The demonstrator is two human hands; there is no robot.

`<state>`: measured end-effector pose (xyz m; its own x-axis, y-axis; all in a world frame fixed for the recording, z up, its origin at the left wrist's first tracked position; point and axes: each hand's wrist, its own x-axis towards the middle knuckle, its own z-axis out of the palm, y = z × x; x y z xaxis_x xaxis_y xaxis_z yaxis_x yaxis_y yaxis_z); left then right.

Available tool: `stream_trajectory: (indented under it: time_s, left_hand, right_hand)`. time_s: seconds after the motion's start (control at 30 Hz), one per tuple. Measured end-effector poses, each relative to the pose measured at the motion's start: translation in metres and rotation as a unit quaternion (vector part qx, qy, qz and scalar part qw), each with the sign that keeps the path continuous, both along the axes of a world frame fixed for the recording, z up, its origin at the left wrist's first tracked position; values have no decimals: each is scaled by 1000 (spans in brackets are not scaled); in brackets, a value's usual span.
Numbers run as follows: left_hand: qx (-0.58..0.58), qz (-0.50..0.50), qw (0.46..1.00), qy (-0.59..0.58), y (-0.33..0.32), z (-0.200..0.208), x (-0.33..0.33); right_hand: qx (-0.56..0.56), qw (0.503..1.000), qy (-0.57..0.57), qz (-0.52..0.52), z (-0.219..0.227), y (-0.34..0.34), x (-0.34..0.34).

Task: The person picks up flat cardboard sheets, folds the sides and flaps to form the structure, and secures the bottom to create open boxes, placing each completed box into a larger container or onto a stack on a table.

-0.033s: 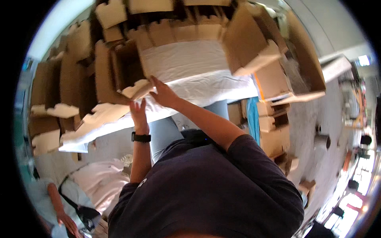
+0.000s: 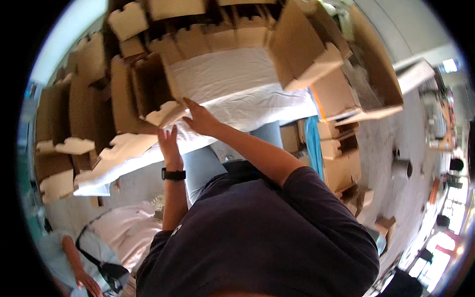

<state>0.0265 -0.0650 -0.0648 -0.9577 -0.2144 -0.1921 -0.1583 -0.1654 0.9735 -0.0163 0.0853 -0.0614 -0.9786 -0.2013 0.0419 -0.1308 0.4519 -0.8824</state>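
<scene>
A brown cardboard box (image 2: 151, 84) with a notched front flap (image 2: 166, 114) stands on the white-covered table in front of me, its dark inside facing up. My right hand (image 2: 202, 120) is at the box's near right corner, thumb and fingers either side of the flap's end. Below the front edge is my left hand (image 2: 170, 150), a dark watch on its wrist. Its fingers are stretched and apart, the tips at the underside of the box. Whether those tips bear any of its weight I cannot tell.
More open cardboard boxes (image 2: 89, 106) line the left and the back. A larger box (image 2: 304, 44) stands on the right, beside one with clear plastic in it. White cloth (image 2: 232, 74) covers the table. A co-worker's arm (image 2: 74, 260) shows at lower left.
The whole view has shifted slightly, with the boxes a little further left. Both hands stay at the same box, with hardly any change in their hold.
</scene>
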Motion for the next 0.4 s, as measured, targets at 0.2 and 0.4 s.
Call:
stream_trajectory:
  time_s: [0.2, 0.4]
  left_hand:
    - [13, -61, 997, -44, 20, -6, 19]
    - [-5, -284, 953, -108, 54, 13, 36]
  right_hand:
    - [-85, 996, -19, 22, -2, 96, 79]
    - [-83, 937, -141, -309, -61, 223, 213]
